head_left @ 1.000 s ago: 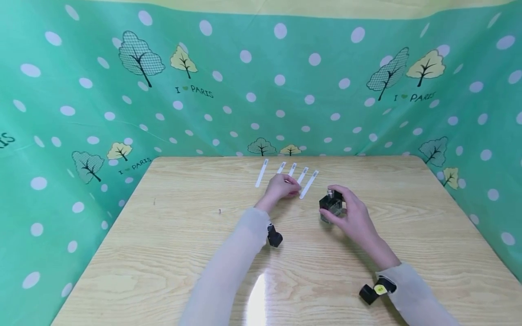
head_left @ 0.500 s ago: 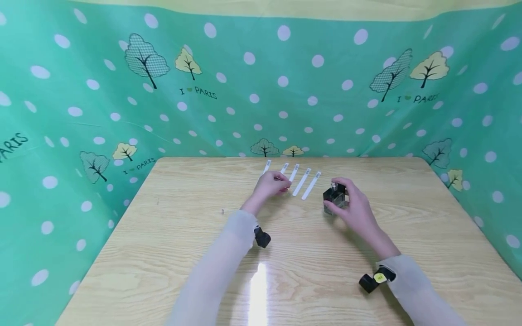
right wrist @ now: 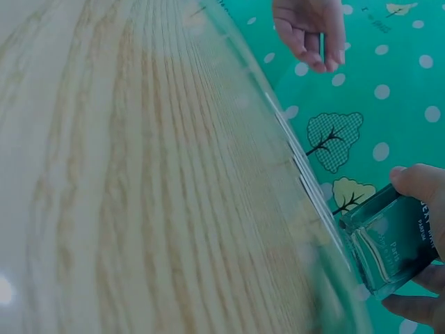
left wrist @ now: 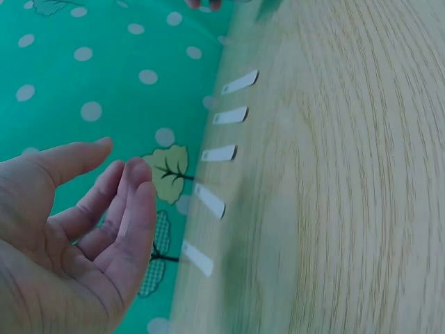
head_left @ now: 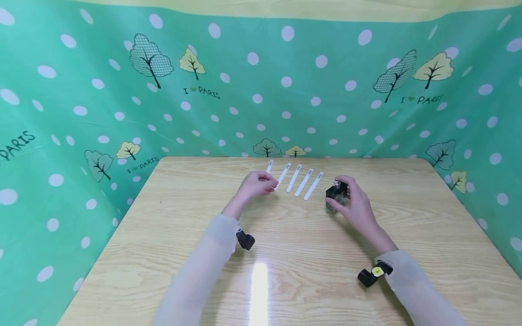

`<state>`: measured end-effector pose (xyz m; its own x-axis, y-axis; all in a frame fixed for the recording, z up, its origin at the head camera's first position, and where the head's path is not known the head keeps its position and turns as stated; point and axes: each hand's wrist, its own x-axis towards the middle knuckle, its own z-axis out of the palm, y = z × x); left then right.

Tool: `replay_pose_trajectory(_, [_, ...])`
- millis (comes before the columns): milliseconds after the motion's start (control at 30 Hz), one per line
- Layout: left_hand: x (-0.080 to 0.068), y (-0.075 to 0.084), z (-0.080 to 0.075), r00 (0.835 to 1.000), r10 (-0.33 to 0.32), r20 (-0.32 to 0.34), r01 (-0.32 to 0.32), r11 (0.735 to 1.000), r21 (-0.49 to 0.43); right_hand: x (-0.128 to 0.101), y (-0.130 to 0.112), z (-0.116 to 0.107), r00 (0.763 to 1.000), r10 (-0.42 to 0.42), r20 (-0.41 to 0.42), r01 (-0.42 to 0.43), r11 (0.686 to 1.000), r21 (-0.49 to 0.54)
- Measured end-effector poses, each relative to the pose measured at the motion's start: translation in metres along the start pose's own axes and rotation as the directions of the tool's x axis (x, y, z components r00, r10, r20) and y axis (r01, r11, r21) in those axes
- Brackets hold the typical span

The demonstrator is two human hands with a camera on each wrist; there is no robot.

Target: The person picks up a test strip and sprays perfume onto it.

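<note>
My right hand (head_left: 360,210) holds a dark glass perfume bottle (head_left: 335,195) between thumb and fingers, right of the paper strips, with its sprayer top bare. In the right wrist view, lettering shows on the bottle (right wrist: 393,243). Several white paper strips (head_left: 313,186) lie slanted side by side near the table's far edge, each with small dark print at its far end. Over the leftmost strips hovers my left hand (head_left: 258,183), covering part of them in the head view. In the left wrist view the left hand (left wrist: 97,229) has loosely bent fingers, thumb apart, and nothing in it.
The wooden table (head_left: 195,262) meets a green dotted curtain (head_left: 240,81) at its back and sides. A bright light reflection runs down the middle of the table's front. Black cameras (head_left: 245,240) are strapped to both wrists.
My left hand has moved left along the row, from the right-hand strips to the leftmost ones, uncovering the strips on the right. The right hand with the perfume bottle has moved slightly away from me.
</note>
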<state>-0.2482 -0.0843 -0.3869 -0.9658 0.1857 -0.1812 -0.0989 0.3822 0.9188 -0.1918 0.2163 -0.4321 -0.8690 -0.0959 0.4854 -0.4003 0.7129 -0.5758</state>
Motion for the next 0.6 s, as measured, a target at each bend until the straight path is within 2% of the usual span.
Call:
replay_pose_trajectory(267, [-0.006, -0.007, -0.013, 1.000, -0.003, -0.004, 0.003, 1.000, -0.025, -0.002, 0.006, 0.001, 1.000, 0.020, 0.008, -0.021, 1.000, 0.024])
replay_pose_trajectory(600, [-0.014, -0.016, -0.021, 0.999, -0.022, -0.026, 0.021, 0.999, -0.047, -0.006, 0.013, 0.001, 0.994, 0.082, 0.068, -0.093, 0.980, 0.178])
